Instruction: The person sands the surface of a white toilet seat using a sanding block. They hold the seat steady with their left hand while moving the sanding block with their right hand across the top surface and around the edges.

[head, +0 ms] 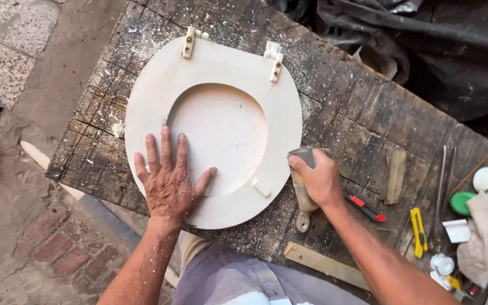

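Pressing flat with fingers spread, left hand [169, 182] on a cream toilet seat [213, 127] lying on the scarred wooden surface [357, 107], right hand [318, 179] closed around a putty knife [302, 195] at the seat's right rim, 2 hinges [188, 42] at its far edge.

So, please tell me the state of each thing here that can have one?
toilet seat: lying flat on the workbench, hinges away from the person
left hand: open, pressed flat on the seat
right hand: closed around a scraper tool
yellow utility knife: lying unused
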